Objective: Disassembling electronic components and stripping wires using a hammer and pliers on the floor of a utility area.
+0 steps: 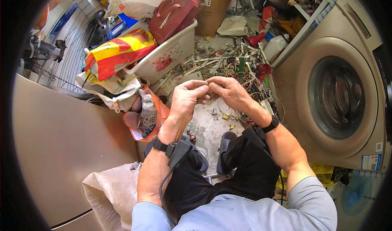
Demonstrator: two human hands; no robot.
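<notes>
Thin pale wire (pixel 209 93) – pinched between left hand (pixel 187 97) and right hand (pixel 228 90).

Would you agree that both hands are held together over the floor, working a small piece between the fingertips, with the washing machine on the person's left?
Not quite: the washing machine is on the person's right, as the head view shows. The left hand and right hand do meet over the floor, pinching something small.

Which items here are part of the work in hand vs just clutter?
In hand:
left hand and right hand, fingertips meeting on something small, too small to tell
pile of wire scraps on the floor ahead
orange bag of scraps by the left wrist

Lying about:
washing machine
white basket
maroon bag
red funnel
</notes>
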